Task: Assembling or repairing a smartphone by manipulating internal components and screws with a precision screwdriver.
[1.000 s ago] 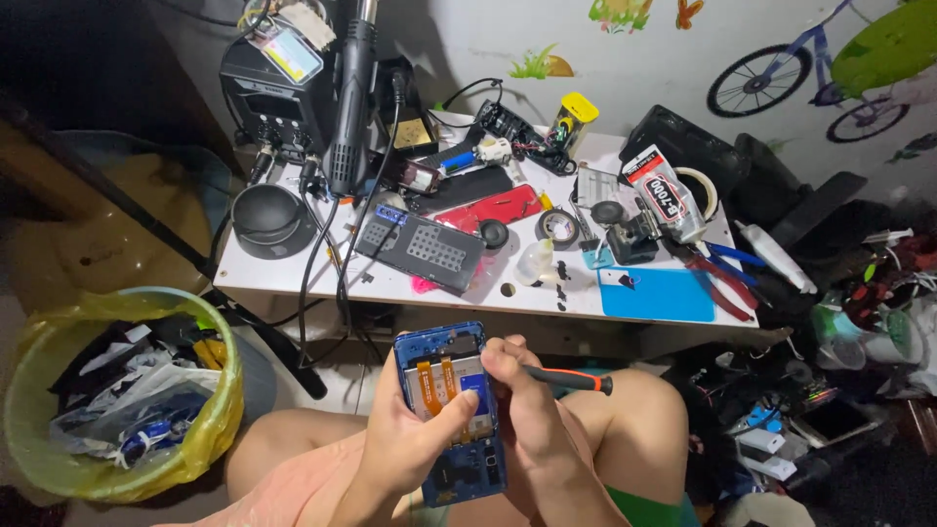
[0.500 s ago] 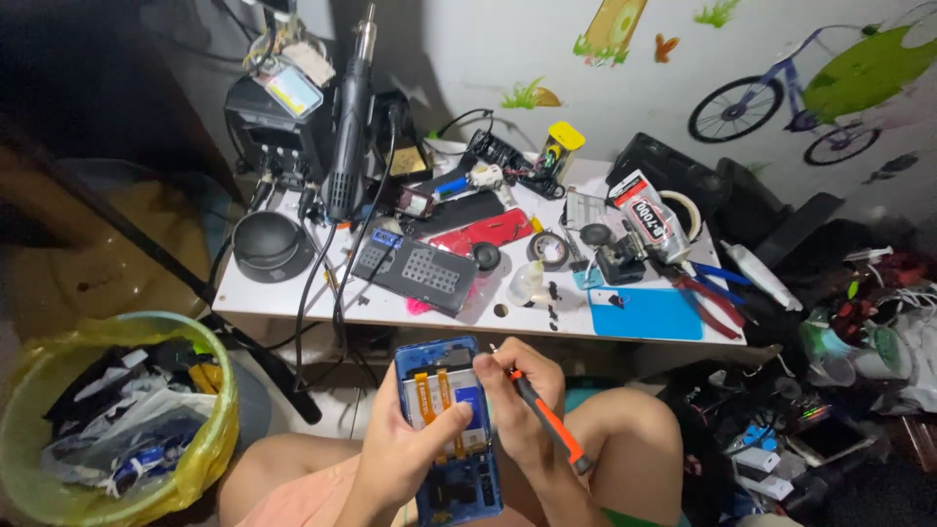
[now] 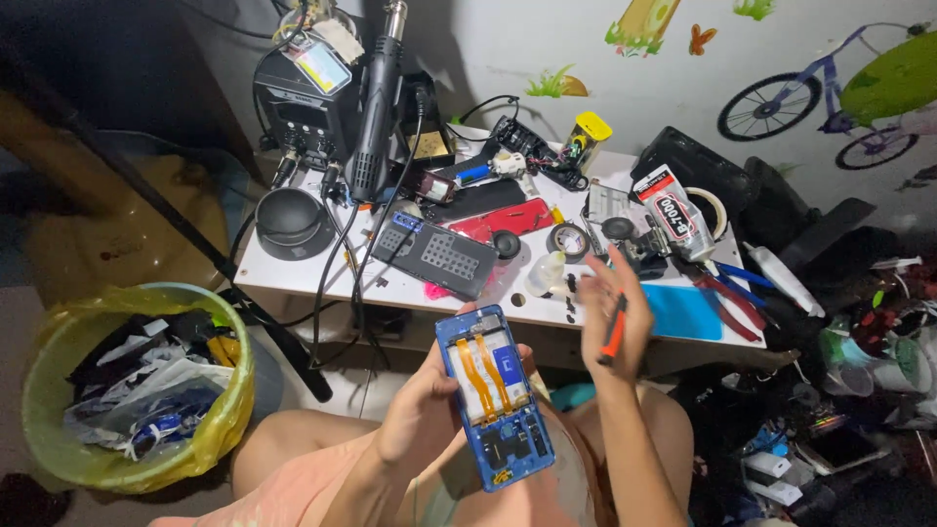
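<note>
My left hand (image 3: 422, 410) grips the opened blue phone (image 3: 495, 395) by its left edge, over my lap, just short of the white table (image 3: 293, 283) front edge. Phone back is off; orange flex strips and dark parts show inside. My right hand (image 3: 613, 314) is raised beside it, apart from the phone, fingers loosely closed around an orange-handled screwdriver (image 3: 613, 337), tip pointing down.

Open room: a narrow gap between phone and table edge; my knees flank it below.

On the table near my right hand: small white bottle (image 3: 547, 273), tape roll (image 3: 570, 239), glue tube (image 3: 678, 213), blue mat (image 3: 683, 312), red-handled pliers (image 3: 727, 307). Nearer my left hand: dark keypad device (image 3: 439, 256), red phone (image 3: 508, 220), black bowl-shaped dish (image 3: 288, 217). Hot-air station (image 3: 307, 112) at the back, its cables trailing down over the front edge.

Yellow-lined waste bin (image 3: 132, 385) stands at floor level left. Heaped clutter crowds the right side.
</note>
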